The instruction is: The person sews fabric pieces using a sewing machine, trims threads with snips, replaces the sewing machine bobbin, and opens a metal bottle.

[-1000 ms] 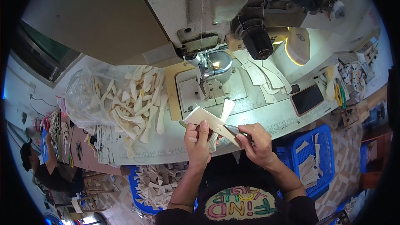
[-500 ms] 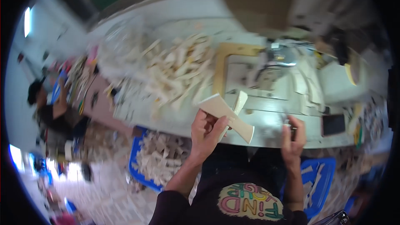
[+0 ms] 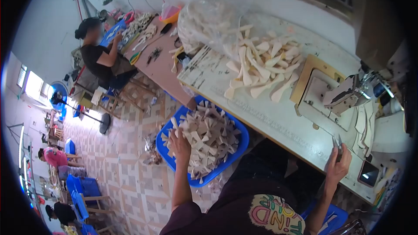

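Note:
My left hand (image 3: 179, 146) is over the left side of a blue plastic basket (image 3: 244, 135). Its fingers look apart and rest at a heap of pale, bow-shaped cut pieces (image 3: 209, 137); one light piece pokes up just beyond the fingertips. Above the front edge of the white table, my right hand (image 3: 338, 163) is closed round a pair of thread snips (image 3: 336, 141), whose pointed metal blades stick up past the fingers. Ahead, a pile of cream, curved pieces (image 3: 265, 63) lies on the table.
A sewing machine (image 3: 342, 98) stands at the table's right, beside flat strips (image 3: 363, 124) and a phone (image 3: 368, 173). A clear plastic bag (image 3: 204, 19) sits at the back. Another person (image 3: 98, 54) works at a brown table (image 3: 163, 72). A second blue basket (image 3: 333, 219) is low right.
My left hand has gone from in front of me, where it held a pale piece, leftward to the basket. My view has turned left. My right hand still has the snips.

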Action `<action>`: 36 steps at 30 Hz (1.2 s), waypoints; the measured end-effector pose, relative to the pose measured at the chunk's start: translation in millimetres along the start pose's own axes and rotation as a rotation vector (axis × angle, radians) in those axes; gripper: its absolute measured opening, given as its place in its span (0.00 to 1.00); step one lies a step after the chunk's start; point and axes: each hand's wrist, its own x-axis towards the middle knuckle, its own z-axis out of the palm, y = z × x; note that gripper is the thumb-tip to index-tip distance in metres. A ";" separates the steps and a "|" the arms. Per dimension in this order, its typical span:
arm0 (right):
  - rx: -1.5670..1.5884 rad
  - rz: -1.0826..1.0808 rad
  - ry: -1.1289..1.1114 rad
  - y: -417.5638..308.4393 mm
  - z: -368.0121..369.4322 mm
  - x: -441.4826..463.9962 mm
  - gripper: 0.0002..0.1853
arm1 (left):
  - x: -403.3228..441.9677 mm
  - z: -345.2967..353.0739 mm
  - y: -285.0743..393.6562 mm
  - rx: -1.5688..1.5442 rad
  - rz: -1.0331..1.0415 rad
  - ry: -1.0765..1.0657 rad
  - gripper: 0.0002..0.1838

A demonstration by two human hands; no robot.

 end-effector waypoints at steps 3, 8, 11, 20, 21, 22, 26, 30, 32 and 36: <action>-0.051 -0.057 0.011 0.3 2.5 2.8 0.15 | -12.0 4.1 -0.2 0.101 -0.044 -0.600 0.32; -0.089 -0.087 0.106 3.1 -0.4 4.8 0.20 | 56.4 -31.2 62.5 -0.572 0.123 -0.574 0.18; -0.048 -0.051 0.139 -1.6 -9.7 3.3 0.21 | 106.6 -68.2 149.0 -1.104 0.087 -0.646 0.14; 0.024 0.054 0.242 5.1 -12.2 -2.9 0.16 | 217.5 -4.9 449.9 -0.868 0.714 -0.612 0.16; 0.029 0.058 0.245 7.0 -10.8 -3.9 0.15 | 223.1 13.7 461.1 -0.869 0.728 -0.612 0.16; 0.025 0.038 0.282 8.2 -10.7 -2.8 0.13 | 229.5 33.0 472.2 -0.868 0.752 -0.607 0.16; 0.069 0.038 0.276 9.0 -13.8 -0.8 0.09 | 242.5 27.1 516.4 -0.842 0.847 -0.581 0.18; 0.082 0.083 0.318 7.8 -18.2 0.2 0.08 | 248.0 6.9 597.0 -0.882 0.991 -0.544 0.19; 0.055 0.093 0.315 7.3 -19.2 0.2 0.07 | 235.4 -8.6 648.4 -0.918 1.091 -0.536 0.20; 0.024 0.096 0.214 5.2 -19.7 -2.3 0.09 | 175.2 -52.4 754.4 -1.006 1.339 -0.550 0.21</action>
